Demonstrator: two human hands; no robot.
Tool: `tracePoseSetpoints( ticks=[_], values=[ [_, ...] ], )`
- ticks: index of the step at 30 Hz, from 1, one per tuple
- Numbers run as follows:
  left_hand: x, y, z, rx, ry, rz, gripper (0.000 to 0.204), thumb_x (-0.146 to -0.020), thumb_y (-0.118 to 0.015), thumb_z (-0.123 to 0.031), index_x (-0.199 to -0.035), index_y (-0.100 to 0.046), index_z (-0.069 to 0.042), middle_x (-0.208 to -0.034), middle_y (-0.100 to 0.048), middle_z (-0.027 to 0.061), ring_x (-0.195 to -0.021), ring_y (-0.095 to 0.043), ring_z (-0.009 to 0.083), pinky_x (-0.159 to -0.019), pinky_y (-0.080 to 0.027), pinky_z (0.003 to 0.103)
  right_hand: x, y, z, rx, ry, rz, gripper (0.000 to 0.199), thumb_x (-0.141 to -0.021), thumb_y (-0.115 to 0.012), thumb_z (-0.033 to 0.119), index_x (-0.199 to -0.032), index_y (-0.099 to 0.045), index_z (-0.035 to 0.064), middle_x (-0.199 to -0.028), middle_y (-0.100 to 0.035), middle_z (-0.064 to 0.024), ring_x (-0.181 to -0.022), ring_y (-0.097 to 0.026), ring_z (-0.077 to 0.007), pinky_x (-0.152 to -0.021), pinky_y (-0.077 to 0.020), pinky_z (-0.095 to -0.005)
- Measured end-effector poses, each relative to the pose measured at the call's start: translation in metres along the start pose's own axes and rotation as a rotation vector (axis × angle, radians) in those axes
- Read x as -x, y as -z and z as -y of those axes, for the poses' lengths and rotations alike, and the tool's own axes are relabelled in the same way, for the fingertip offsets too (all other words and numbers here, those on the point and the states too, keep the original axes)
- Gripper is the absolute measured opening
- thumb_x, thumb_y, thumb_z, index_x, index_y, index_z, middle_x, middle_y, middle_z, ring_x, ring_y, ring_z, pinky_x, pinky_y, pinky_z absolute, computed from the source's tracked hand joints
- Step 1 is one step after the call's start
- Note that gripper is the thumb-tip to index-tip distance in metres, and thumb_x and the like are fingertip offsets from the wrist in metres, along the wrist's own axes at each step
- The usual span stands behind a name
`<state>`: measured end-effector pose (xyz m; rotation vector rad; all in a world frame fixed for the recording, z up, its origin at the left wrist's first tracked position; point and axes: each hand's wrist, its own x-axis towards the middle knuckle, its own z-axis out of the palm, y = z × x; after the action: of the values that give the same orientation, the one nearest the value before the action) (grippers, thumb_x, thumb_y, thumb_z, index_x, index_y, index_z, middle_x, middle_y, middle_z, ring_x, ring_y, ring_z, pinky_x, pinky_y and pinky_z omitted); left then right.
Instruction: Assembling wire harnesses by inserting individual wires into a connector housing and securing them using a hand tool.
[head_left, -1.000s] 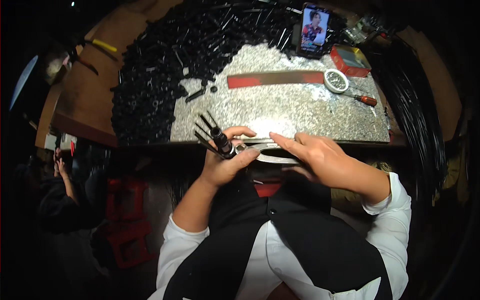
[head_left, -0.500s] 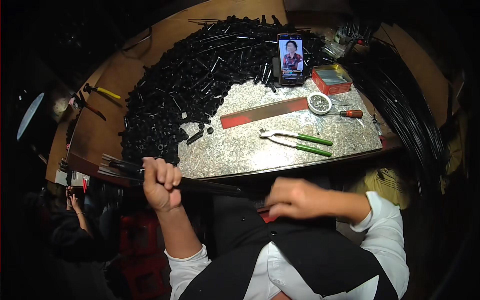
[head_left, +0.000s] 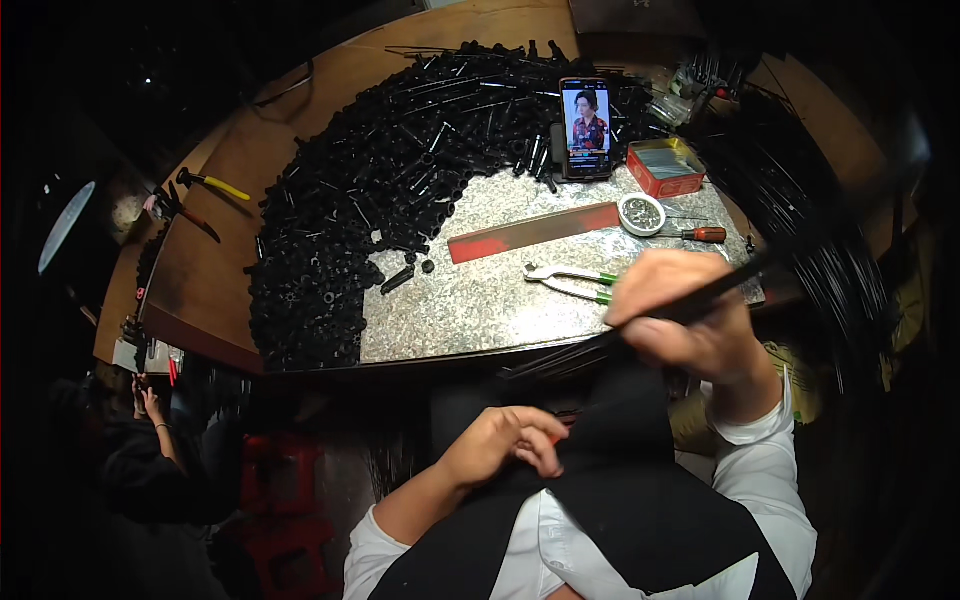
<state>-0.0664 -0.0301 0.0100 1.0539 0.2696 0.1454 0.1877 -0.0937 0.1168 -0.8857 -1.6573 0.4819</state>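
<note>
Rods (head_left: 700, 298), a thin black bundle, sit clamped in my right hand (head_left: 690, 320) above the surface (head_left: 480, 300) edge. Left hand (head_left: 510, 445) fingers curl at my lap, perhaps pinching something. Pliers (head_left: 570, 282) lie unused; a large heap of black parts (head_left: 380, 200) remains.

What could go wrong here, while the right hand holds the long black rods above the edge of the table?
1. The right hand grips a bundle of thin black rods that juts out on both sides; swinging it might knock the pliers or the small round tin.
2. The rod ends point toward the person's body and the left hand, so a poke seems possible.
3. The heap of black parts reaches the table's left edge; a bump could spill some.
</note>
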Motion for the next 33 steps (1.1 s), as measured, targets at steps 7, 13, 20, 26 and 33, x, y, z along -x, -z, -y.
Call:
tracePoseSetpoints(
  ticks=[7,13,20,26,33],
  values=[
    [-0.010,-0.002,-0.083,-0.405,-0.732,-0.510,0.065,-0.083,-0.070,-0.022,-0.132,-0.031,-0.002,-0.104,-0.057,0.0102,-0.089,-0.057,0.0129,-0.080,-0.048,0.025,0.035,-0.083,-0.086,0.176,-0.405,0.549,0.034,-0.078,-0.073,0.027,-0.074,-0.063,-0.0052,-0.068,-0.061,-0.0177,-0.060,-0.062,-0.0272,-0.057,-0.0479,-0.0336],
    [-0.008,0.002,-0.110,-0.273,-0.850,-0.408,0.052,-0.082,-0.069,-0.006,-0.123,-0.038,-0.001,-0.088,-0.059,0.0086,-0.079,-0.058,0.0109,-0.074,-0.048,0.023,0.049,-0.110,-0.099,0.064,-0.443,0.703,0.036,-0.080,-0.071,0.027,-0.068,-0.057,-0.0026,-0.065,-0.058,-0.0148,-0.058,-0.060,-0.0243,-0.054,-0.0462,-0.0326],
    [-0.014,-0.003,-0.120,-0.130,-0.745,-0.280,0.052,-0.078,-0.072,0.000,-0.119,-0.040,0.000,-0.080,-0.064,0.0094,-0.072,-0.062,0.0114,-0.067,-0.050,0.021,-0.014,-0.061,-0.048,-0.110,-0.444,0.746,0.037,-0.077,-0.075,0.031,-0.096,-0.057,0.0038,-0.079,-0.056,-0.0034,-0.068,-0.052,-0.0121,-0.060,-0.0432,-0.0273],
    [-0.022,-0.021,-0.131,-0.280,-0.692,-0.330,0.013,-0.078,-0.070,0.002,-0.088,-0.061,0.002,-0.075,-0.065,0.0080,-0.066,-0.062,0.0108,-0.065,-0.052,0.023,-0.053,-0.043,-0.043,-0.256,-0.231,0.546,0.017,-0.084,-0.069,0.018,-0.086,-0.064,0.0015,-0.082,-0.064,-0.0035,-0.078,-0.057,-0.0099,-0.069,-0.0457,-0.0259],
    [-0.017,-0.007,-0.130,-0.474,-0.711,-0.468,0.011,-0.080,-0.070,-0.002,-0.084,-0.061,0.003,-0.074,-0.061,0.0071,-0.063,-0.061,0.0131,-0.055,-0.054,0.025,-0.048,-0.061,-0.052,-0.303,-0.318,0.322,0.028,-0.085,-0.069,0.024,-0.069,-0.058,0.0037,-0.061,-0.049,0.0049,-0.060,-0.042,-0.0024,-0.052,-0.0346,-0.0221]
  ],
)
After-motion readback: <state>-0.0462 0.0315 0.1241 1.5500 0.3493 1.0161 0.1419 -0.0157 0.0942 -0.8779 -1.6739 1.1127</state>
